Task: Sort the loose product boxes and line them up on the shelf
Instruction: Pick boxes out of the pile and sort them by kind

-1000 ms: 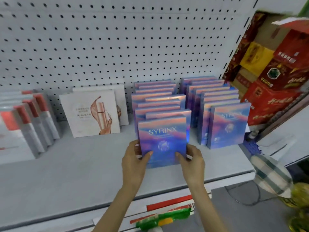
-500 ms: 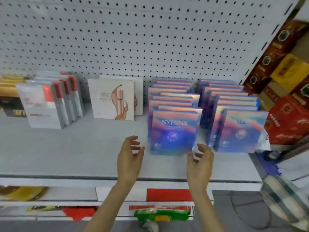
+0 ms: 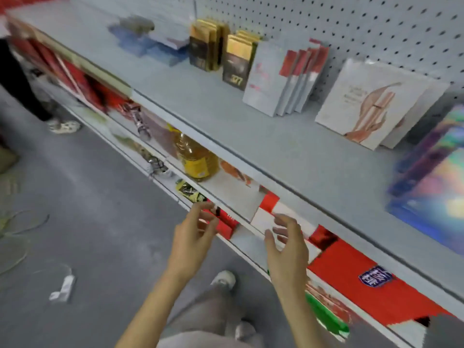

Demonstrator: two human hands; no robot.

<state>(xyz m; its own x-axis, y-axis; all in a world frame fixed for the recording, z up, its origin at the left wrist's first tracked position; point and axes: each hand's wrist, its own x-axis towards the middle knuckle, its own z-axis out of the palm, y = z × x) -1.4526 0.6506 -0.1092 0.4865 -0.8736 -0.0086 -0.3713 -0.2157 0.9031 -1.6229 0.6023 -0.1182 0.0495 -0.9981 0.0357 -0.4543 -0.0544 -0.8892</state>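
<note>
My left hand (image 3: 192,236) and my right hand (image 3: 288,243) hang empty in front of the shelf's lower edge, fingers loosely spread. On the grey shelf (image 3: 251,136) stand rows of boxes: iridescent blue-purple boxes (image 3: 431,187) at the far right, white boxes with a copper design (image 3: 371,101), white-and-red boxes (image 3: 283,79), then black-and-gold boxes (image 3: 238,59). Blurred blue and white boxes (image 3: 148,43) lie loose at the far left of the shelf.
A pegboard wall (image 3: 351,23) backs the shelf. Below it sit a yellow oil bottle (image 3: 194,156) and red packages (image 3: 359,280). The grey floor (image 3: 75,197) holds cables and a scrap. Another person's leg and shoe (image 3: 60,125) stand at the left.
My hands let go of the front iridescent box and pulled back from the shelf. The view swung left and down, so the iridescent rows now sit at the right edge.
</note>
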